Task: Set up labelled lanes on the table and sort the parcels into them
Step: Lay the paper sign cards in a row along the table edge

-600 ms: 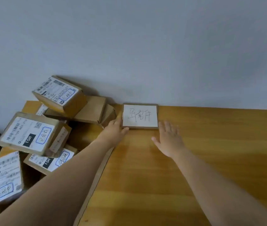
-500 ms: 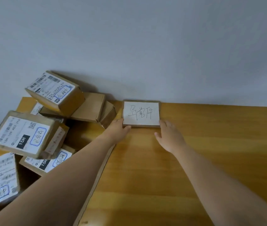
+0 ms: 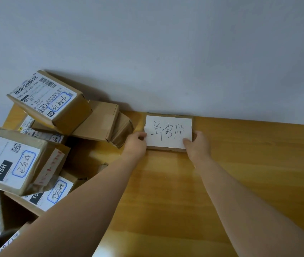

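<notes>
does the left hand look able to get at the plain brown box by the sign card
Probably yes, once it lets go: the left hand grips the sign card at its left edge, and the plain brown box lies just beside it, its near end uncovered.

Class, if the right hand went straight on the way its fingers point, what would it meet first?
The white label card, which the right hand grips at its near corner; just behind it, probably, the wall.
</notes>
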Action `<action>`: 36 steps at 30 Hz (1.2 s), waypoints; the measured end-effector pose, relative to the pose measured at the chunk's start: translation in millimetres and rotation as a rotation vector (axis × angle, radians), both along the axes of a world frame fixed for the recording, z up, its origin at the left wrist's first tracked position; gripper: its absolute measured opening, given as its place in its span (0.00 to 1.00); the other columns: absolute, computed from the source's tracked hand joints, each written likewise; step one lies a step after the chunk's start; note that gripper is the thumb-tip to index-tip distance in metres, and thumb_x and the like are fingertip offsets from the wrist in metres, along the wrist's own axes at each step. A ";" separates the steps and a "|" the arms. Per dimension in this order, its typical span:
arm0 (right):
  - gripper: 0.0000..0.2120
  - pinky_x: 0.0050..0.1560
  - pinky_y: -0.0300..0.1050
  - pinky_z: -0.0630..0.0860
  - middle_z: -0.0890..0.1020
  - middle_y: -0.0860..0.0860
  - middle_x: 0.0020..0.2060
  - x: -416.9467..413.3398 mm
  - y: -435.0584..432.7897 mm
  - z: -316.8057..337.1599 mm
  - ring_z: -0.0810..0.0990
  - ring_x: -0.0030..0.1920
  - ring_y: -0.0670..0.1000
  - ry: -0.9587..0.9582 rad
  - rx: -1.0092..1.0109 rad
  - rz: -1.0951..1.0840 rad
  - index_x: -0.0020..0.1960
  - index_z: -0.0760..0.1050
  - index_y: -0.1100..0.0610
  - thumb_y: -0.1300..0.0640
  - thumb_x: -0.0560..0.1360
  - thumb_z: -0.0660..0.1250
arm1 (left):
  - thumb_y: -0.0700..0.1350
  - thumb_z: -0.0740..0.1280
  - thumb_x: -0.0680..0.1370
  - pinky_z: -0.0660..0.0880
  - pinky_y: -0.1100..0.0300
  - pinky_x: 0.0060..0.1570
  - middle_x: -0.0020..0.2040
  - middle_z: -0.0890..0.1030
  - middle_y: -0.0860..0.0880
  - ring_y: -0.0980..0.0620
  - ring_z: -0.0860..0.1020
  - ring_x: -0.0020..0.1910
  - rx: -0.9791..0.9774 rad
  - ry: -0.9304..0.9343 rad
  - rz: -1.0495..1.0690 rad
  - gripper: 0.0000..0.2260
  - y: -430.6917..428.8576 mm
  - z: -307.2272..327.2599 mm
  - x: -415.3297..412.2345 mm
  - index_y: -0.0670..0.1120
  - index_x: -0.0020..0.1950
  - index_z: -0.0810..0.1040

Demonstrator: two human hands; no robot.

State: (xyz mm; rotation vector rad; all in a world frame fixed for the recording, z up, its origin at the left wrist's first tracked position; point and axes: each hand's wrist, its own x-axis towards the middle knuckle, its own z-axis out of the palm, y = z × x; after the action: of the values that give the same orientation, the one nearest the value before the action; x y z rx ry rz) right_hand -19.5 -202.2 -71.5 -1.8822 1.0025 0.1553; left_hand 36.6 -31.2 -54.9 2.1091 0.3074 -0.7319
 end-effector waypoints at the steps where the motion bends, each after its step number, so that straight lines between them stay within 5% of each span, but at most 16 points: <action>1: 0.19 0.52 0.46 0.74 0.79 0.56 0.59 -0.9 0.3 0.6 0.78 0.55 0.56 0.000 0.049 -0.042 0.66 0.70 0.63 0.63 0.76 0.66 | 0.34 0.56 0.81 0.70 0.68 0.36 0.53 0.75 0.49 0.56 0.71 0.39 -0.005 0.011 0.030 0.16 -0.4 -0.3 0.3 0.46 0.65 0.73; 5: 0.15 0.50 0.44 0.73 0.80 0.57 0.57 -13.4 0.1 4.3 0.77 0.52 0.53 -0.038 0.152 -0.099 0.63 0.73 0.63 0.66 0.77 0.64 | 0.36 0.58 0.80 0.70 0.61 0.39 0.48 0.72 0.48 0.56 0.69 0.38 -0.003 0.079 0.088 0.09 -8.3 9.2 -6.0 0.48 0.55 0.70; 12: 0.16 0.61 0.55 0.75 0.77 0.55 0.56 -44.7 -16.2 41.3 0.77 0.57 0.56 -0.094 0.222 -0.087 0.65 0.68 0.60 0.67 0.78 0.62 | 0.51 0.58 0.81 0.70 0.50 0.63 0.66 0.72 0.46 0.43 0.72 0.62 -0.150 0.091 0.102 0.21 -16.6 43.5 -33.6 0.46 0.73 0.64; 16: 0.14 0.59 0.57 0.77 0.79 0.55 0.57 -68.7 -16.3 69.5 0.80 0.56 0.56 -0.156 0.295 -0.022 0.62 0.68 0.58 0.64 0.78 0.63 | 0.49 0.56 0.83 0.72 0.46 0.64 0.58 0.78 0.46 0.43 0.75 0.59 -0.327 0.076 0.092 0.12 -1.8 74.8 -54.7 0.46 0.61 0.73; 18: 0.14 0.50 0.52 0.79 0.80 0.55 0.56 -83.6 -14.3 81.2 0.81 0.51 0.53 -0.196 0.318 0.012 0.63 0.69 0.58 0.64 0.78 0.63 | 0.47 0.56 0.83 0.73 0.43 0.63 0.56 0.79 0.44 0.42 0.78 0.57 -0.401 0.081 0.073 0.08 6.7 91.2 -68.2 0.46 0.55 0.73; 20: 0.15 0.43 0.44 0.75 0.81 0.53 0.54 -99.3 -11.0 91.5 0.80 0.47 0.49 -0.250 0.334 0.006 0.63 0.68 0.57 0.63 0.77 0.64 | 0.47 0.55 0.83 0.76 0.44 0.59 0.57 0.79 0.45 0.43 0.79 0.55 -0.388 0.023 0.013 0.08 13.1 105.4 -84.5 0.46 0.56 0.72; 24: 0.20 0.56 0.54 0.78 0.80 0.53 0.56 -128.5 0.1 109.7 0.81 0.54 0.52 -0.364 0.411 -0.114 0.61 0.67 0.55 0.52 0.74 0.71 | 0.51 0.55 0.83 0.77 0.44 0.57 0.56 0.78 0.48 0.47 0.78 0.55 -0.278 -0.192 -0.007 0.12 23.5 122.7 -127.4 0.46 0.60 0.70; 27: 0.22 0.58 0.55 0.78 0.80 0.53 0.54 -148.3 9.7 123.5 0.80 0.55 0.54 -0.423 0.397 -0.175 0.58 0.70 0.56 0.49 0.71 0.74 | 0.52 0.54 0.83 0.78 0.46 0.56 0.53 0.78 0.51 0.50 0.78 0.54 -0.273 -0.293 0.067 0.10 28.9 129.3 -163.8 0.49 0.57 0.70; 33: 0.18 0.38 0.40 0.70 0.75 0.51 0.41 -182.3 9.4 135.4 0.72 0.38 0.49 -0.470 0.213 -0.043 0.50 0.71 0.60 0.51 0.71 0.74 | 0.53 0.59 0.81 0.77 0.44 0.56 0.53 0.80 0.49 0.47 0.79 0.54 -0.364 -0.366 0.213 0.07 30.3 131.7 -203.6 0.50 0.51 0.72; 36: 0.16 0.36 0.38 0.67 0.72 0.50 0.40 -199.0 3.3 137.5 0.69 0.37 0.48 -0.500 0.173 -0.046 0.49 0.71 0.59 0.53 0.72 0.74 | 0.52 0.61 0.81 0.78 0.46 0.55 0.54 0.81 0.48 0.48 0.80 0.54 -0.470 -0.332 0.252 0.07 27.2 127.4 -220.0 0.50 0.54 0.72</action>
State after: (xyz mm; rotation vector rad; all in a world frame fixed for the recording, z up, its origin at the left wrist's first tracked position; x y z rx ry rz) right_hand -218.5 -198.9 66.0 -1.6235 0.6637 -0.2401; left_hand -183.4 -3.9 72.5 1.6673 0.1901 -0.2633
